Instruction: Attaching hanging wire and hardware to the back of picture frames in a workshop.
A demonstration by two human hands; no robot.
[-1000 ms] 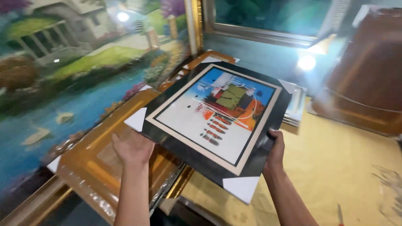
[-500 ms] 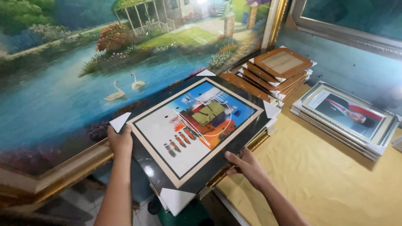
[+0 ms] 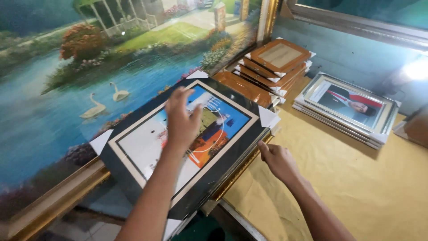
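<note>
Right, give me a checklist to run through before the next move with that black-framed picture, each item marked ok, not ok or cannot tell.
1. Left hand flat on the glass of the black-framed picture: ok.
2. Right hand at the frame's right edge, fingertips touching: ok.
3. White corner protectors on the frame's visible corners: ok.
4. Frame fully supported underneath: cannot tell; its near end hangs past the yellow table.
5. Frame clear of the stack of brown frames: cannot tell; its far corner looks very close.
6. Frame clear of the big landscape painting: cannot tell; they overlap in this view.
</note>
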